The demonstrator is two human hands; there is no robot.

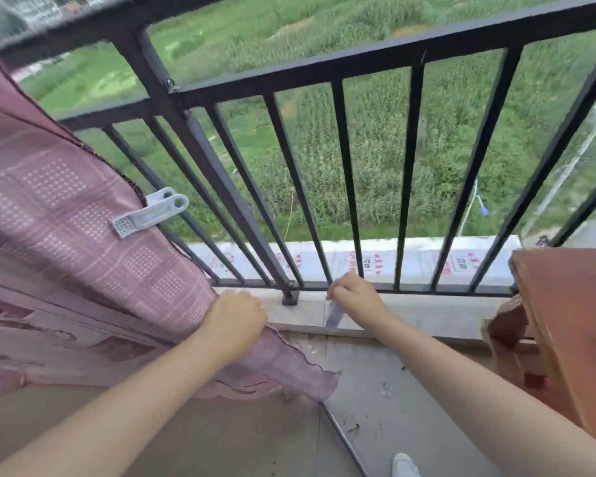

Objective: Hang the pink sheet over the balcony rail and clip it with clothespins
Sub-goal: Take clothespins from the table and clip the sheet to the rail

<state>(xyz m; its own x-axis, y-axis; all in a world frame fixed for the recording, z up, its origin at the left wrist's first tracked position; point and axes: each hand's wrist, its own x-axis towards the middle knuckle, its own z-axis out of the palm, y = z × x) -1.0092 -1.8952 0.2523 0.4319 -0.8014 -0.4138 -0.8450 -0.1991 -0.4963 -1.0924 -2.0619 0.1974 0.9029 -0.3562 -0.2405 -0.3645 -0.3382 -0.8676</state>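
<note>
- At the black metal balcony rail (324, 68), my left hand (236, 316) grips the pink checked sheet (66, 201).
- My right hand (355, 296) is closed around a grey plastic clothespin (334, 316).
- Another grey clothespin (150, 212) clips the sheet's edge.

— What sort of place is this?
— A home balcony, high up: a black metal railing (344, 180) edges the tiled floor (386, 380), green fields (375, 142) lie far below, and a wooden table (572, 325) stands alongside.
</note>
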